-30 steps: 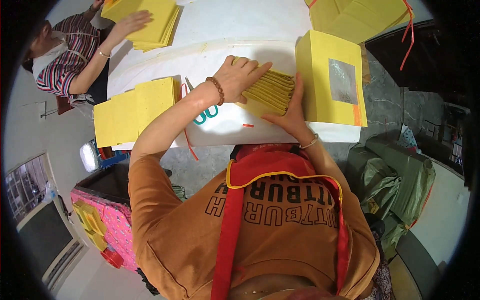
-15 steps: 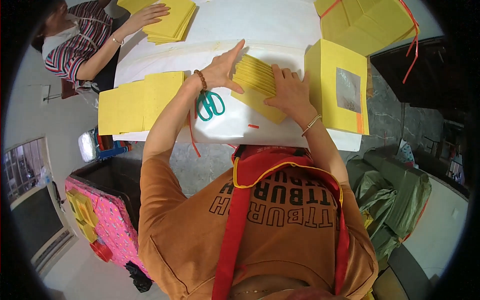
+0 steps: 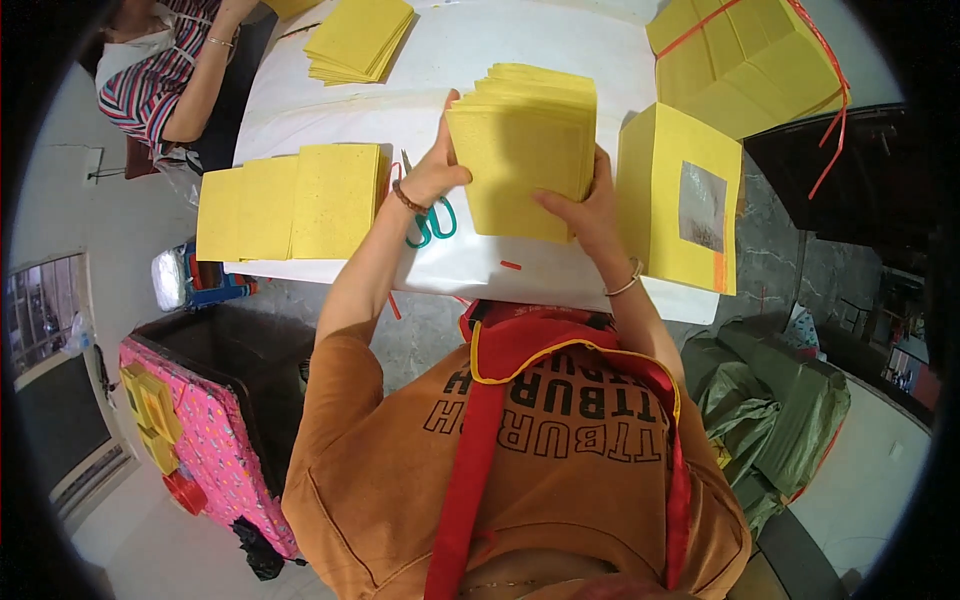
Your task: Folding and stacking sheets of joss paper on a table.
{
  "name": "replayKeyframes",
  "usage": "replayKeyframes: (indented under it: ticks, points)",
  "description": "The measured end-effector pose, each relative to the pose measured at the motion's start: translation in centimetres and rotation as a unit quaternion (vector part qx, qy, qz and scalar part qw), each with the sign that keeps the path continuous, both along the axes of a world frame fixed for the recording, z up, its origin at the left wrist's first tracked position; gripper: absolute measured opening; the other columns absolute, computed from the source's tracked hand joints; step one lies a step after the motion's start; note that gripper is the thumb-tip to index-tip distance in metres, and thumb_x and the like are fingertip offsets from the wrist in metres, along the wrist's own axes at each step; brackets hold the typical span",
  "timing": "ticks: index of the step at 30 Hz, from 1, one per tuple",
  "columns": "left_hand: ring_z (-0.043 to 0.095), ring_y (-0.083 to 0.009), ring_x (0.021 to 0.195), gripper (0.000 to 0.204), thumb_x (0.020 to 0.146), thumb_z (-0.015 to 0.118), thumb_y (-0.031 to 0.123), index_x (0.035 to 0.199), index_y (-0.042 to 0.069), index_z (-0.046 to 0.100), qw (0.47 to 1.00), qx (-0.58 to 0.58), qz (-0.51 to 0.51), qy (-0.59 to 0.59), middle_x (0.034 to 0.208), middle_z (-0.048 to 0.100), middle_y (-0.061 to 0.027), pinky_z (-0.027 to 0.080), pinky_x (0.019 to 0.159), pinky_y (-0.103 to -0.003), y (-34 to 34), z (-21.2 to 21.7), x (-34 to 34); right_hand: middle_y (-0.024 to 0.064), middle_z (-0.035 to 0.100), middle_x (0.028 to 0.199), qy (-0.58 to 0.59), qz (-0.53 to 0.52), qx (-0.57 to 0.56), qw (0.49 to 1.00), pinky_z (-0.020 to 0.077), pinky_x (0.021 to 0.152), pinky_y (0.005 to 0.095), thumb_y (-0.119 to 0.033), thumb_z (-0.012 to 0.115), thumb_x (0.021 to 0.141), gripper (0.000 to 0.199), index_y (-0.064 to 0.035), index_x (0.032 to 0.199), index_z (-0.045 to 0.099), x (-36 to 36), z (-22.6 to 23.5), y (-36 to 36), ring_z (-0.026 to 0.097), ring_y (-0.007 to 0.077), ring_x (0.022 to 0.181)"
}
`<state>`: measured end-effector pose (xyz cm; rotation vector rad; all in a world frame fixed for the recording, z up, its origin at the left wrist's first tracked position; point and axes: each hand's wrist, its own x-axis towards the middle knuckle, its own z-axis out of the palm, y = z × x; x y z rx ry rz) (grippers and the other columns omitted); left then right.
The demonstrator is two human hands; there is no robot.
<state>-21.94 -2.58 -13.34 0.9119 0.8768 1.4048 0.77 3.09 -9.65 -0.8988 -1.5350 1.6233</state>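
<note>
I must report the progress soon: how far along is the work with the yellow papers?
Looks done: three overlapping stacks of yellow sheets lie at the table's left. In hand: the left hand and right hand grip a thick stack of yellow sheets, raised on edge. Probably left: the tied bundle remains bound with red string, and a sheet with a foil patch lies at the right.

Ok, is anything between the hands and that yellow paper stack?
No. The left hand and right hand both grip the yellow paper stack by its sides, raised above the white table. The green-handled scissors lie beneath it.
</note>
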Motion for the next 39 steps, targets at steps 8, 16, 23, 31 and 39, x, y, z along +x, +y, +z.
replayKeyframes:
  ticks: [8,16,23,31,39]
  points:
    - [0.021,-0.0287,0.132,0.131,0.05,0.086,0.021,0.143,0.006,-0.005,0.939,-0.064,-0.077,0.33,0.144,0.02,-0.0153,0.02,0.109,-0.039,-0.8,1.2,2.0,0.012,0.045,0.124,0.012,0.05,0.065,0.997,0.0399,0.096,0.0351,-0.015,0.085,0.058,0.095,-0.0021,0.132,0.026,0.5,-2.7,-1.0,0.046,0.0223,0.115]
    - [0.034,-0.0362,0.124,0.118,0.047,0.086,0.021,0.139,0.005,0.014,0.89,0.048,-0.052,0.451,0.134,0.034,-0.0189,0.032,0.104,-0.043,-0.8,0.6,4.3,0.0116,0.045,0.124,-0.101,0.058,-0.001,0.993,0.0355,0.1,0.0364,-0.021,0.088,0.055,0.109,-0.0029,0.136,0.017,3.1,-6.2,-1.3,0.044,0.0225,0.116]
    - [0.048,-0.0354,0.114,0.108,0.05,0.085,0.02,0.135,0.004,0.022,0.912,-0.036,-0.094,0.397,0.127,0.045,-0.0196,0.041,0.097,-0.04,-0.9,-2.1,4.7,0.0136,0.038,0.134,-0.12,0.098,0.008,0.988,0.0302,0.104,0.034,-0.02,0.083,0.063,0.115,-0.0062,0.14,-0.002,3.3,-8.4,-2.3,0.039,0.0231,0.12]
    - [0.052,-0.0347,0.109,0.092,0.058,0.083,0.024,0.129,0.001,0.03,0.908,0.003,0.006,0.419,0.118,0.051,-0.0211,0.044,0.092,-0.037,-1.5,-4.2,5.5,0.0134,0.049,0.122,-0.235,0.094,0.465,0.848,0.0357,0.098,0.0339,-0.019,0.083,0.063,0.091,-0.0037,0.135,0.03,4.3,-9.1,-1.5,0.042,0.0247,0.118]
    - [0.033,-0.0369,0.127,0.128,0.047,0.088,0.026,0.142,0.005,0.004,0.912,-0.012,-0.093,0.399,0.136,0.034,-0.0227,0.028,0.105,-0.042,-3.2,-1.2,5.4,0.0098,0.054,0.11,-0.113,0.063,0.022,0.991,0.0397,0.092,0.0349,-0.016,0.085,0.059,0.07,-0.003,0.114,0.045,4.1,-9.6,-2.3,0.052,0.0223,0.102]
